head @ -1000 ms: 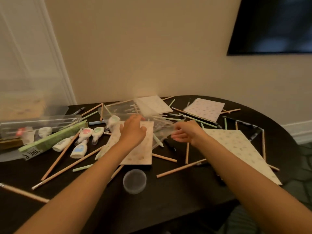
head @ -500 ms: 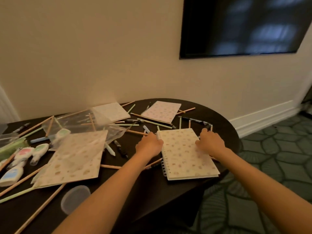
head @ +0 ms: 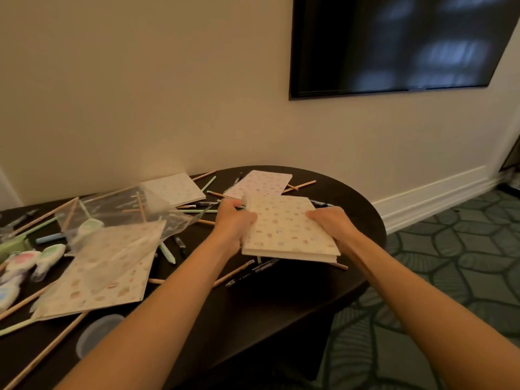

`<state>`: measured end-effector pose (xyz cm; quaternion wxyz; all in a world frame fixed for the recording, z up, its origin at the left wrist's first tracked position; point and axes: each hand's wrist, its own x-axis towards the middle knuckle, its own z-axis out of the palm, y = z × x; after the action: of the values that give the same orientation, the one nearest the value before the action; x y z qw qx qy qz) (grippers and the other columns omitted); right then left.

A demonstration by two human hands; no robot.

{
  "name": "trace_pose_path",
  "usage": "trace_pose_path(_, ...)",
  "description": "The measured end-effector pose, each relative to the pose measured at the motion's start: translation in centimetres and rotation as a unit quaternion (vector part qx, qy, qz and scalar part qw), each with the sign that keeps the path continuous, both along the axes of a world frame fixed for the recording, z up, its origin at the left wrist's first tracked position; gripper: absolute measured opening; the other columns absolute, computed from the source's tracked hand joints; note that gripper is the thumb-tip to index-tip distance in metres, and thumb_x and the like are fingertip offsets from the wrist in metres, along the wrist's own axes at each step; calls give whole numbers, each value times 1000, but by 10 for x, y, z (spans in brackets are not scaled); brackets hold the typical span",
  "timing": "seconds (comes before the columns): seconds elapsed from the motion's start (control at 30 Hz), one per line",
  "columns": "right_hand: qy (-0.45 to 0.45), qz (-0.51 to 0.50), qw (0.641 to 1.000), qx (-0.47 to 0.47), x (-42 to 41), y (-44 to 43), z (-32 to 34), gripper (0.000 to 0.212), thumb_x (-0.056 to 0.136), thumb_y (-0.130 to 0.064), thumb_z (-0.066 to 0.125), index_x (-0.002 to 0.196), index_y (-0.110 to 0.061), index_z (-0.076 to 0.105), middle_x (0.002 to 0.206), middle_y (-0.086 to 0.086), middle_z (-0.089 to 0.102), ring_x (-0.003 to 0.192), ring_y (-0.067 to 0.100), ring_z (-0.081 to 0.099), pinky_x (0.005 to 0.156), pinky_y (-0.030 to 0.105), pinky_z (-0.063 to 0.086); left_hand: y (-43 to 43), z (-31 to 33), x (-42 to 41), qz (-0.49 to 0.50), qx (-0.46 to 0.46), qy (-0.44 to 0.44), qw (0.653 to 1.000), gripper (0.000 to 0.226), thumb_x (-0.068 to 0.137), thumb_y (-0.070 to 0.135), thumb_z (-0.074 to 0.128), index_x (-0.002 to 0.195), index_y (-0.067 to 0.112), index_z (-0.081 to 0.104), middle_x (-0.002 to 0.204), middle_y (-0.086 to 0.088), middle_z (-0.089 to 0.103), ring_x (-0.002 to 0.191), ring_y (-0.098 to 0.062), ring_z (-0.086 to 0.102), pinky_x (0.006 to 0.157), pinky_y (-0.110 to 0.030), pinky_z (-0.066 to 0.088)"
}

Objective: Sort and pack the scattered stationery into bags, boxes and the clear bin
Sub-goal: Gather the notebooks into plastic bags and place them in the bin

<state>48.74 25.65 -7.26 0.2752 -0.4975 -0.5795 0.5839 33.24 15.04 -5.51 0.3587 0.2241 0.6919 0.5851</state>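
Note:
A cream spotted notebook [head: 284, 226] is lifted off the dark round table [head: 363, 220], tilted, held from both sides. My left hand [head: 233, 223] grips its left spine edge and my right hand [head: 332, 223] grips its right edge. Three more spotted notebooks lie on the table: one near left [head: 95, 280] under a clear plastic bag [head: 118, 215], one at the back [head: 174, 188], one pinkish [head: 261, 182] behind the held one. Wooden pencils [head: 45, 358] and pens [head: 250, 270] are scattered around.
Correction tape dispensers [head: 28, 263] lie at the left edge. A round clear lid [head: 95, 333] sits near the table's front. A dark wall screen [head: 394, 43] hangs above. Patterned carpet [head: 450, 277] lies to the right of the table.
The view swung right from the bag. Both hands moved to the right-hand notebook, took hold of its sides and lifted it off the table.

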Motion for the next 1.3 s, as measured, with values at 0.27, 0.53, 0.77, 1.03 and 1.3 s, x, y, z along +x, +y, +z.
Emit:
trace_pose_path(0.27,266,30,946,-180,-38,-27,27,35,93,-1,48,127,-4,45,121,19,60,102,33,62,68,43,57,-31,33,-28,119,140,-134,974,19,84,7,55,102,9,51,84,-9,57,70,-20,62,56,-32,54)
trace_pose_path(0.53,333,10,936,-113,-112,-71,34,35,89,-3,55,121,-8,44,95,8,62,80,16,62,57,27,53,-62,36,-46,153,164,-159,961,33,87,-7,46,118,5,44,95,-12,59,79,-24,62,57,-35,52)
trace_pose_path(0.77,373,33,902,-216,-115,-61,33,18,92,-8,48,110,-7,49,111,15,57,102,26,57,71,36,53,-115,53,-107,130,107,-18,986,30,91,-2,46,120,4,51,96,-7,61,73,-19,60,49,-29,48)
trace_pose_path(1.03,183,159,962,-126,-137,-76,44,9,88,-3,56,97,-5,55,75,9,73,66,20,71,50,27,56,-145,55,-146,119,56,4,991,14,92,6,46,103,2,54,86,-12,59,68,-21,56,54,-31,47)
trace_pose_path(1.3,176,118,966,-147,-138,-65,39,21,88,-1,54,108,-6,54,96,11,66,80,21,66,49,25,57,-168,11,-176,-74,-298,452,838,52,88,26,58,133,8,41,135,-13,44,120,-30,46,92,-36,42)
